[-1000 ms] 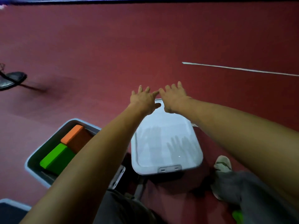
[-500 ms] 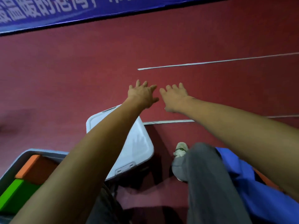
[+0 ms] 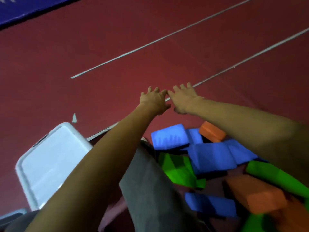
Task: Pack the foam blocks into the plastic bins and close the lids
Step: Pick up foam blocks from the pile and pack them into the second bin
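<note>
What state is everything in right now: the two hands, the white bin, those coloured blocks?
left hand, open, fingers spread, holding nothing.
right hand, open, fingers spread, holding nothing.
white bin lid, lying flat on top; whether it is latched cannot be told.
foam blocks, loose in a heap on the floor, not packed.

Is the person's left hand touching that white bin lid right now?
Apart. The head view shows the left hand stretched out over the red floor, well past the far corner of the white lid.
</note>
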Motion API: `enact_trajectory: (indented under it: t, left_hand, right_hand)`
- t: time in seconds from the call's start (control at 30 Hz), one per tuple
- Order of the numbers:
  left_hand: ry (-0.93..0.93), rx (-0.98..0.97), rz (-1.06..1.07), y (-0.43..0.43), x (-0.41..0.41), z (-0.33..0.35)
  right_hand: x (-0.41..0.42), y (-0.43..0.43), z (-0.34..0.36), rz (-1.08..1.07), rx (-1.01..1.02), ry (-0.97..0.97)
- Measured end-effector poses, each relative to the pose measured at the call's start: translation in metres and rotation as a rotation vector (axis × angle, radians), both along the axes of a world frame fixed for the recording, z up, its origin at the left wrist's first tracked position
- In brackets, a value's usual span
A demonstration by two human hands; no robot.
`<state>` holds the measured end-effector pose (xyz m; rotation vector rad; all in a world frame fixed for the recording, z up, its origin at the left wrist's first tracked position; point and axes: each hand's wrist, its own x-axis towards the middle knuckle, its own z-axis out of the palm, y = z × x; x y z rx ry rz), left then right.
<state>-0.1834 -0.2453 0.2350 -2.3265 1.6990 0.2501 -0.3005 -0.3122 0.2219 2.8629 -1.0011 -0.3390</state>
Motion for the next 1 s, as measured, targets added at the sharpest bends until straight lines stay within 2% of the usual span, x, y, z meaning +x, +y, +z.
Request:
enact_trajectory:
  t: [0.27, 0.4, 0.67, 0.83, 1.0]
  left_hand:
    - [0.108, 0.197, -0.1, -0.036, -0.096, -0.103]
    - [0.068, 0.296, -0.172, -0.034, -0.121, -0.157]
    - [-0.043, 0.466, -0.312, -0.022, -0.098, -0.236]
    - [-0.095, 0.521, -0.372, -0.029, -0.07, -0.272]
    - [-0.132, 0.527, -0.491, -0.046, -0.069, -0.308]
  right_hand:
    - [-0.104, -0.018, -0.102, -0.203, 0.232, 0.087]
    - [-0.13, -0.008, -0.157, -0.26, 0.347, 0.136]
    - [-0.103, 0.011, -0.25, -0.29, 0.629, 0.185]
    - [-0.08, 0.018, -0.288, -0.252, 0.636, 0.155]
    - [-0.071, 0.012, -0.315, -0.212, 0.585, 0.207]
